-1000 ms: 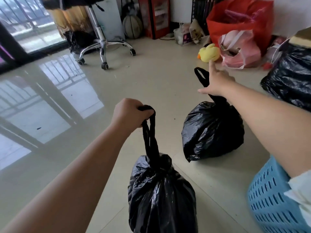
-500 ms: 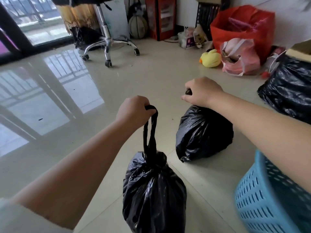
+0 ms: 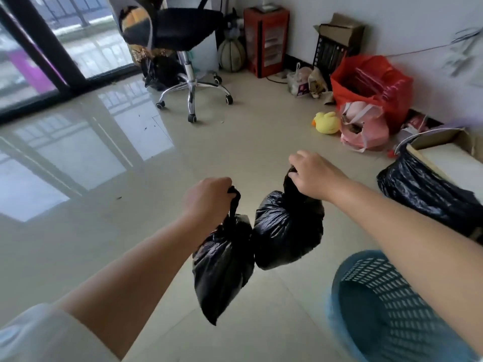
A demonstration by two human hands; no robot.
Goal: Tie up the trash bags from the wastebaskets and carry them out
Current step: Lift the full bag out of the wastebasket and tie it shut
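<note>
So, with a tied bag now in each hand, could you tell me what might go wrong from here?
1. The left hand grips its black bag only by the thin knotted neck; it could tear or slip.
2. The two bags hang touching; the right bag, held by the right hand, may swing.
3. The blue basket and office chair are possible trip hazards.

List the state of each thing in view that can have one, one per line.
Left hand: grips the left trash bag's tied neck.
Right hand: grips the right trash bag's neck.
Left trash bag: tied, hanging.
Right trash bag: tied, hanging.
Blue wastebasket: upright, unlined.
Cardboard box: flaps open.
</note>
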